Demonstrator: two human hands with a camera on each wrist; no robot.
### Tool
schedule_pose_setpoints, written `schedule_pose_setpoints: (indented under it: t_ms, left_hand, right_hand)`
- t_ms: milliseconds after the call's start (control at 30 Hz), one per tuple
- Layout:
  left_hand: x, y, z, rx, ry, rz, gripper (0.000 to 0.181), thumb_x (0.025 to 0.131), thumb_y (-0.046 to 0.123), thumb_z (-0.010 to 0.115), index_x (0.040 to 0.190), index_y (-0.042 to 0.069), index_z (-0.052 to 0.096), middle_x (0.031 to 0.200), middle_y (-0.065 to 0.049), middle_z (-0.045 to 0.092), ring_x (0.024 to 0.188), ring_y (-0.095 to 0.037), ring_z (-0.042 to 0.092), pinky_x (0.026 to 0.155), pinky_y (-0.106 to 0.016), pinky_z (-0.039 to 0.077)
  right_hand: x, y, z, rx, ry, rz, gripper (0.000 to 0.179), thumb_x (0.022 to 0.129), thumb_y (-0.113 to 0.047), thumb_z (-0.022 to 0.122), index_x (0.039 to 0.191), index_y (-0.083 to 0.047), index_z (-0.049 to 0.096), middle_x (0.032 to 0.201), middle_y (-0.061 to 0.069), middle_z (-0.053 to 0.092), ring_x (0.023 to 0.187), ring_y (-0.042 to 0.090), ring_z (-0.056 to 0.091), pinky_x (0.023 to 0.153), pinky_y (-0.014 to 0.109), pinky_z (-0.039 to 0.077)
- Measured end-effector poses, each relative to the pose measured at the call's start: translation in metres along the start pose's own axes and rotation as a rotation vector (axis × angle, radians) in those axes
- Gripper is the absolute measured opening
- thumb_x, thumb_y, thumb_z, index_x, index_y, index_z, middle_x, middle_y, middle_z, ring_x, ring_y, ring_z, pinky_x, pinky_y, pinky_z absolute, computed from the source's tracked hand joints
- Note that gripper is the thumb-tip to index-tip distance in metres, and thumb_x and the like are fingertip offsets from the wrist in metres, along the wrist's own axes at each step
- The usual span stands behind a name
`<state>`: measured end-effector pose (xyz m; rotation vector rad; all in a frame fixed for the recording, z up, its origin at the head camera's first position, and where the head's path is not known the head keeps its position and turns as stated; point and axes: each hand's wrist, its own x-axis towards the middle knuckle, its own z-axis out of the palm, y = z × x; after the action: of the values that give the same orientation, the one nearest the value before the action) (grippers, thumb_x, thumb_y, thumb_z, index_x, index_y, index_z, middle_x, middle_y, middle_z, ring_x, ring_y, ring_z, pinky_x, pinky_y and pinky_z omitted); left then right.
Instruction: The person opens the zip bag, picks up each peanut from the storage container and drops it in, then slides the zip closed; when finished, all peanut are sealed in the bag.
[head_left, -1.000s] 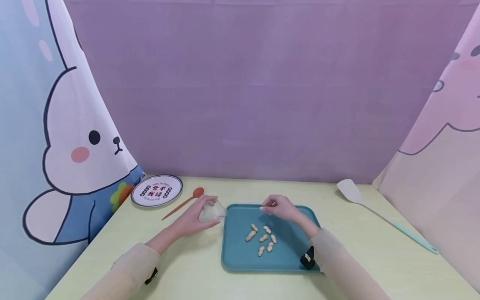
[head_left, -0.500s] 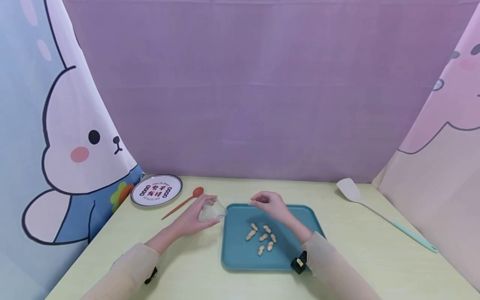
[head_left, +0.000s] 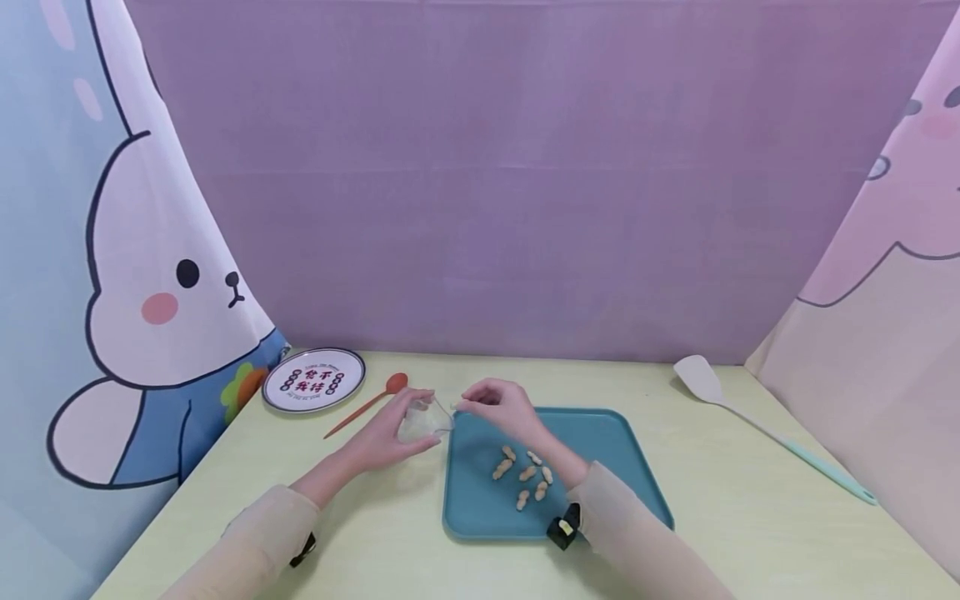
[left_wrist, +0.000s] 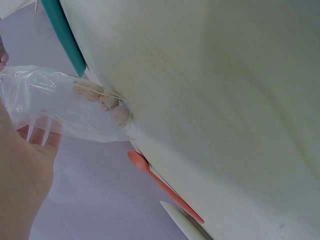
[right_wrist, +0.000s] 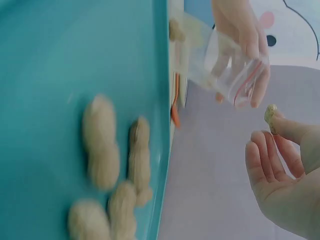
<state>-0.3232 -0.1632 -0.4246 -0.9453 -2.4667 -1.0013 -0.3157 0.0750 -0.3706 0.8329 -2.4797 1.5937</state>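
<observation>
My left hand point(head_left: 381, 439) grips a clear zip bag point(left_wrist: 65, 112) by its sides, left of the tray. Several peanuts point(left_wrist: 90, 90) lie in the bag's bottom, and in the right wrist view its red-striped mouth point(right_wrist: 245, 85) is held apart. Between thumb and forefinger, my right hand point(head_left: 508, 410) pinches one peanut point(right_wrist: 270, 118), just off the bag's mouth. Below that hand is a teal tray point(head_left: 607, 450), where several more unshelled peanuts point(head_left: 527, 473) are scattered around the middle.
Behind my left hand lies an orange-red spoon point(head_left: 396, 383), with a white oval plate point(head_left: 322, 371) with red lettering farther left. A spatula point(head_left: 699, 380) with a mint handle rests at the table's right. A purple cloth point(head_left: 480, 183) hangs behind the table.
My right hand has moved left across the tray, carrying the pinched peanut toward the bag's mouth. The left hand and bag have stayed in place.
</observation>
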Motion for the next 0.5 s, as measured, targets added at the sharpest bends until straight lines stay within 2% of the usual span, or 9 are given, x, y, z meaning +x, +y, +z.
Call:
schedule_pose_setpoints:
  t_ms: [133,233,333,500]
  left_hand:
    - [0.0,-0.001,0.0,-0.003,0.001,0.008,0.068,0.079,0.034,0.074,0.133,0.006,0.044,0.124,-0.003,0.054,0.11,-0.017,0.053,0.092,-0.041,0.049]
    - [0.0,-0.002,0.0,-0.004,0.005,0.017,0.068,0.08,0.034,0.074,0.133,0.006,0.044,0.124,-0.003,0.054,0.111,-0.017,0.053,0.092,-0.04,0.049]
    - [0.0,-0.003,0.0,-0.003,0.009,0.031,0.067,0.079,0.032,0.075,0.133,0.005,0.044,0.124,-0.005,0.054,0.111,-0.018,0.053,0.091,-0.04,0.049]
    - [0.0,-0.002,0.0,0.004,0.012,0.04,0.067,0.08,0.031,0.075,0.133,0.004,0.044,0.123,-0.007,0.055,0.11,-0.02,0.053,0.09,-0.041,0.049]
  right_hand:
    - [-0.002,-0.022,0.008,0.003,-0.036,-0.01,0.019,0.087,-0.01,0.066,0.101,0.002,0.067,0.095,0.02,0.067,0.085,0.035,0.063,0.069,0.021,0.052]
    - [0.0,-0.024,0.014,-0.005,-0.059,-0.016,0.02,0.088,-0.009,0.064,0.101,0.005,0.067,0.094,0.021,0.067,0.084,0.036,0.063,0.068,0.02,0.051]
    - [0.005,-0.011,0.02,-0.003,-0.062,-0.006,0.021,0.088,-0.01,0.065,0.102,0.006,0.067,0.093,0.02,0.067,0.084,0.035,0.063,0.066,0.02,0.051]
    - [0.011,0.014,0.025,-0.001,-0.033,0.012,0.022,0.087,-0.019,0.066,0.102,-0.002,0.069,0.093,0.013,0.069,0.082,0.028,0.064,0.065,0.022,0.051]
